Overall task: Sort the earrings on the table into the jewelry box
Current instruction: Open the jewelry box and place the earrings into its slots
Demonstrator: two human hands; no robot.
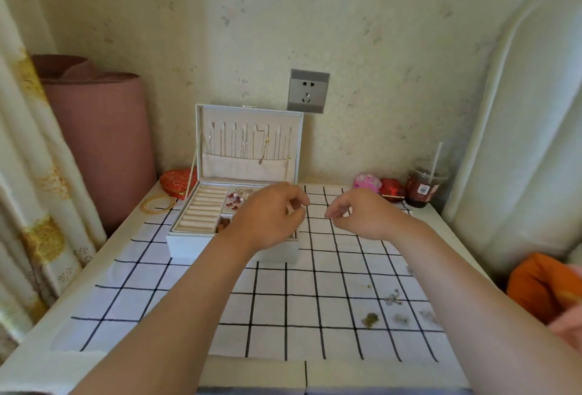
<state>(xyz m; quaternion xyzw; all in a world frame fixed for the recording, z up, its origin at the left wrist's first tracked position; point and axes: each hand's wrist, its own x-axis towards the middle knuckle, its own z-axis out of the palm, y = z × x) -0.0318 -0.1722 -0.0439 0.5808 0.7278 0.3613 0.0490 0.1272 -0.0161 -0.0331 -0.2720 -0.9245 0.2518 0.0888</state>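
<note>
While both hands hover at the box end of the table, grip state is only half readable. Left hand (271,215) and right hand (362,213) each curl fingers in to the thumb, pinch-style. Whether an earring sits in either pinch is too small to tell.

Left hand is over the right-side compartments of the open jewelry box (189,245). Right hand is just beside it, past the box edge, over the checked cloth (315,300).

Risks, imo:
- If smth tiny is pinched, a release from the right hand lands on cloth, not in the box.
- Left forearm crosses low over the box front. A nudge could shift the box or stir the boxed earrings (236,200) just left of that hand.
- Loose earrings (392,296) lie well back from the hands, twd the person, beside the right forearm. A dragged arm could sweep them off the cloth.
- Drink cup (423,183) w/ straw stands right of and beyond the right hand. A wide reach could tip it.

Surface: white table (132,221). The pale earrings are low-contrast on the cloth and easy to miss.

Room: wall socket (308,90) beyond the hands, curtain (31,174) far left, padded headboard (519,142) right.
</note>
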